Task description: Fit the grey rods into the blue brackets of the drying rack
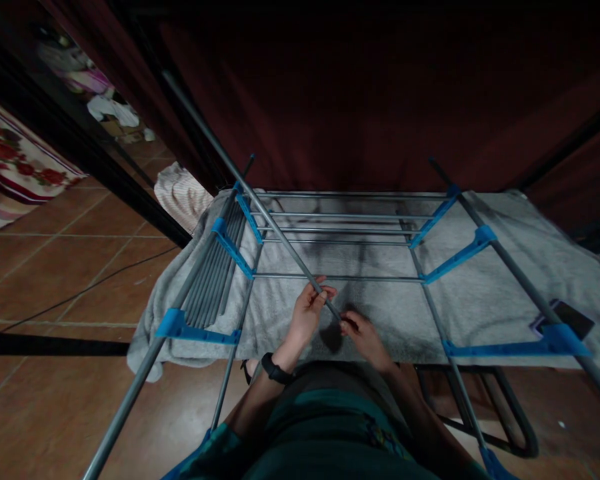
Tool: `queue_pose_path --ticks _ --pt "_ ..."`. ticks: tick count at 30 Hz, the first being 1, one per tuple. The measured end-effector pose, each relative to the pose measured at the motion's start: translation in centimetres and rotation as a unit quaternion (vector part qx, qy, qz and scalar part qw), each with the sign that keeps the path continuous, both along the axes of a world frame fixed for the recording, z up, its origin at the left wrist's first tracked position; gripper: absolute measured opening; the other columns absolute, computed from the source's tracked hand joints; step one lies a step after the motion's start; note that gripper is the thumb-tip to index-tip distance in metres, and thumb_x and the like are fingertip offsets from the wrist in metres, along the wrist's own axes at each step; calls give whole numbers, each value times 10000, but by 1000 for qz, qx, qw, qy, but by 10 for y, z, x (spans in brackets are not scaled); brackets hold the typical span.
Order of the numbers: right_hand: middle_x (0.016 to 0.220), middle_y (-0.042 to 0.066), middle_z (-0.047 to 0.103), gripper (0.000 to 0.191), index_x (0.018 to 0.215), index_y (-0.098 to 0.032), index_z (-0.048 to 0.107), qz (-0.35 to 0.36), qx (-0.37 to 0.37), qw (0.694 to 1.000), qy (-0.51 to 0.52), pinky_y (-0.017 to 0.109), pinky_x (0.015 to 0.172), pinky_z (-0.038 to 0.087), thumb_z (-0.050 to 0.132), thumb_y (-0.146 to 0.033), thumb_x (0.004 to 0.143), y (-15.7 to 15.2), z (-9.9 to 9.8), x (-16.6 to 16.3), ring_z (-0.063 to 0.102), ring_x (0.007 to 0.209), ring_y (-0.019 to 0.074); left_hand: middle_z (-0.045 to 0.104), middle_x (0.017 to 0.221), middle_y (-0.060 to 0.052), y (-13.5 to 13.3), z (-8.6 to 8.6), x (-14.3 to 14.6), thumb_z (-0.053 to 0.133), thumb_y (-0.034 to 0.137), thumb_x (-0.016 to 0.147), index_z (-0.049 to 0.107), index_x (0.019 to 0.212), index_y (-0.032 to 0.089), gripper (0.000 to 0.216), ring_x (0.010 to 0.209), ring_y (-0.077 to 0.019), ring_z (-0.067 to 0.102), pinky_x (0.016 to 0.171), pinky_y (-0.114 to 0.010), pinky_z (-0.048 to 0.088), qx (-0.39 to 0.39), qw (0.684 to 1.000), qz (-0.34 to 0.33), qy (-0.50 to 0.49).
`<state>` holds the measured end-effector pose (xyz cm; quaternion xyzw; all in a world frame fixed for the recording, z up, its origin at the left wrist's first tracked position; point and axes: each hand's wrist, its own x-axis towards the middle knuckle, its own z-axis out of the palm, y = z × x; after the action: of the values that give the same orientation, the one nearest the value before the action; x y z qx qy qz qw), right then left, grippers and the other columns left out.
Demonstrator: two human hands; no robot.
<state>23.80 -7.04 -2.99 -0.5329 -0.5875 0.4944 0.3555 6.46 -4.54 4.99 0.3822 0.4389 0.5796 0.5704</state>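
A long grey metal tube (275, 227) slants from the upper left down to my hands. My left hand (310, 307), with a black band on its wrist, grips it a little above its lower end. At that lower end the fingers of my right hand (363, 337) are closed on the tube. Around my hands stands a drying rack frame of grey poles (193, 277) and blue plastic brackets (457, 263). Several crossbars (337, 278) span its far side. Inside the left of the frame, a bundle of loose tubes (217, 267) lies side by side.
A grey blanket (380, 313) covers the surface under the rack. On it at the right lies a phone (567, 319). Dark red curtains (340, 100) hang behind. A thin cable (95, 287) crosses the tiled floor (80, 267) at left, and a striped cloth (183, 200) sits beside the blanket.
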Motion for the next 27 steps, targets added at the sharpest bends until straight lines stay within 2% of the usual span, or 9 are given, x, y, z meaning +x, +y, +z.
queue_pose_path --ticks 6,15,23,27 --pt "897 27 731 305 1016 -260 676 -8 -6 1000 18 343 727 578 560 -513 890 -2 1 -8 692 730 195 751 1009 -70 -5 -8 8 694 325 901 625 1235 201 363 951 -200 687 935 -376 522 1 1000 -21 21" --pt "877 19 717 303 963 -261 670 -32 -7 998 50 352 742 571 609 -543 871 -3 2 -17 672 770 214 744 1054 -69 -10 -14 16 702 347 901 617 1222 224 355 984 -208 717 934 -385 555 -5 1000 -19 16" --pt "906 30 705 290 937 -268 635 -33 7 997 69 344 768 566 599 -550 878 -3 2 -25 667 833 221 741 1041 -66 -13 -22 17 700 324 896 621 1136 227 270 1030 -215 705 946 -380 541 -16 999 -32 28" --pt "992 47 728 297 997 -272 649 -19 4 998 61 365 820 576 597 -540 880 -3 4 -26 682 935 243 733 1011 -55 -14 -21 15 671 323 912 612 1145 227 259 965 -197 697 917 -360 534 -12 998 -46 32"
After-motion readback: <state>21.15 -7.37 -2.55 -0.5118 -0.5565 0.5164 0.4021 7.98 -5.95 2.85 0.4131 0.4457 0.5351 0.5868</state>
